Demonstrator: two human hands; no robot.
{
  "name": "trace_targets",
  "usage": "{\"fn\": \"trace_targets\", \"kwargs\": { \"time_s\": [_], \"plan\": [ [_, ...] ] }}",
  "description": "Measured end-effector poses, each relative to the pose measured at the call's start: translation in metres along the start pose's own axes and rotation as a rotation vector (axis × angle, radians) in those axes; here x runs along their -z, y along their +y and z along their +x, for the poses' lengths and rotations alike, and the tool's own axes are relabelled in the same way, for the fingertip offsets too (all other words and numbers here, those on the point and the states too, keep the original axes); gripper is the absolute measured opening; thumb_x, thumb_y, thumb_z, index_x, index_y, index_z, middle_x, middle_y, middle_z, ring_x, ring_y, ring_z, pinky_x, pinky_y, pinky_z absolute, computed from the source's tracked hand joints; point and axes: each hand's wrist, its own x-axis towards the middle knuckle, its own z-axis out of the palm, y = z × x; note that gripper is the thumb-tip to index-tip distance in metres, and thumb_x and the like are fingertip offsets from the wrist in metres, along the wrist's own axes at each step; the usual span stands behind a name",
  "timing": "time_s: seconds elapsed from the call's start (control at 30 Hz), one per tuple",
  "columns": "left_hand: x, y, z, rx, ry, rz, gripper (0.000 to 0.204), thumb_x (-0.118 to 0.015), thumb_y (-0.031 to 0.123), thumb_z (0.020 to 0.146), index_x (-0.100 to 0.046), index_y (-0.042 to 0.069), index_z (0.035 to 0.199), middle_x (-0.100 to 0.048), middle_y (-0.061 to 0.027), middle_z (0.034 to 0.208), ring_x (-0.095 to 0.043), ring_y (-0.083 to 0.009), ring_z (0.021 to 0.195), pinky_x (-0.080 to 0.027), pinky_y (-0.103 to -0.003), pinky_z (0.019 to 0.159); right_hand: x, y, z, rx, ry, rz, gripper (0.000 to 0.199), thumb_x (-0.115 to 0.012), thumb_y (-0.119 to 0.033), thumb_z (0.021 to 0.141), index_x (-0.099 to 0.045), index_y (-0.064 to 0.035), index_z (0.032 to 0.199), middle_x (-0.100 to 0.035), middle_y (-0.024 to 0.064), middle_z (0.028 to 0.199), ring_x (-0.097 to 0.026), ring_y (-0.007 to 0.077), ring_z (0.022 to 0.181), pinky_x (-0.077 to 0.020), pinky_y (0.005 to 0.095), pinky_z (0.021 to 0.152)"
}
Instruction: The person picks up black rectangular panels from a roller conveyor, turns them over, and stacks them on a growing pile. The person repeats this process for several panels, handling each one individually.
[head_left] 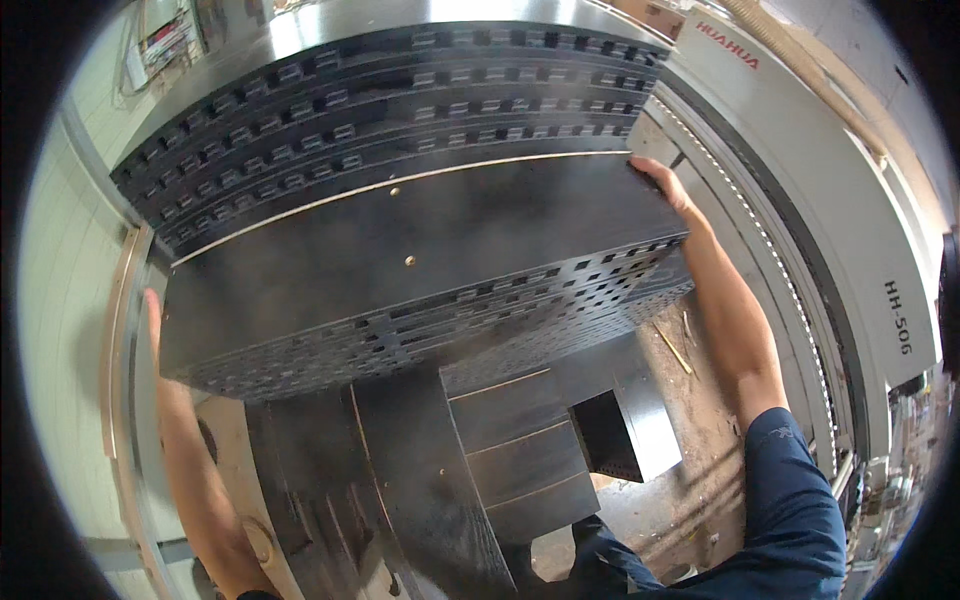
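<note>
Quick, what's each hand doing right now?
Left hand: at the left end of the black board; grip can't be told.
Right hand: holding the black board's right end.

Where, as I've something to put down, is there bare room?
The black panel between left hand and right hand is bare except two brass-coloured spots. Littered floor left of the right forearm has patches beside a wooden strip. Crowded: slotted boards stacked behind the panel.

Long black panel (440, 225), brass-dotted, atop slotted stack (440, 335).
</note>
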Motion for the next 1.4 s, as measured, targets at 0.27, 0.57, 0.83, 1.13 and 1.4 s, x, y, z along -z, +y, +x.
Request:
{"fn": "trace_targets", "kwargs": {
  "time_s": [0.27,0.57,0.83,1.13,1.4],
  "plan": [
    [-0.010,-0.011,0.003,-0.076,0.119,-0.014,0.074,-0.040,0.067,0.095,-0.061,0.001,0.122,-0.066,-0.0074,0.111,-0.062,-0.0195,0.098,-0.051,-0.031,0.087,0.016,0.012,0.014,-0.013,-0.017,-0.006,0.039,-0.061,-0.040,0.090,-0.069,-0.0072,0.108,-0.070,0.0068,0.093,-0.063,0.0166,0.075,-0.0521,0.0300,0.069],
    [0.003,-0.019,0.011,-0.047,-0.047,-0.140,0.077,-0.033,0.067,0.097,-0.054,0.002,0.133,-0.063,-0.0078,0.122,-0.058,-0.0213,0.109,-0.047,-0.034,0.097,0.015,0.013,0.019,-0.007,0.002,-0.075,0.040,-0.060,-0.041,0.091,-0.067,-0.0093,0.114,-0.069,0.0050,0.101,-0.063,0.0165,0.081,-0.0518,0.0317,0.074],
    [0.048,-0.044,0.020,-0.114,0.106,-0.128,0.053,-0.039,0.046,0.102,-0.055,0.005,0.132,-0.059,-0.0088,0.130,-0.055,-0.0237,0.116,-0.044,-0.034,0.101,0.039,0.022,0.053,0.039,-0.069,-0.207,0.062,-0.062,-0.049,0.087,-0.058,-0.0068,0.133,-0.059,0.0085,0.131,-0.056,0.0218,0.117,-0.0424,0.0353,0.103],
    [0.079,-0.132,-0.074,0.136,0.231,0.023,0.098,-0.030,0.077,0.090,-0.030,-0.001,0.149,-0.036,-0.0199,0.152,-0.035,-0.0287,0.141,-0.026,-0.043,0.117,-0.022,-0.044,-0.023,0.872,0.273,-1.442,0.063,-0.057,-0.048,0.095,-0.056,0.0021,0.132,-0.060,0.0183,0.131,-0.057,0.0260,0.123,-0.0397,0.0331,0.106],
    [0.104,-0.213,-0.363,0.077,0.615,0.267,0.050,-0.058,0.043,0.095,-0.064,-0.001,0.118,-0.070,-0.0123,0.105,-0.065,-0.0201,0.095,-0.048,-0.034,0.088,-0.182,0.044,-0.116,1.262,-0.032,-1.509,0.055,-0.052,-0.047,0.098,-0.052,-0.0124,0.141,-0.054,0.0130,0.141,-0.050,0.0282,0.131,-0.0392,0.0376,0.109]
  ]
}}
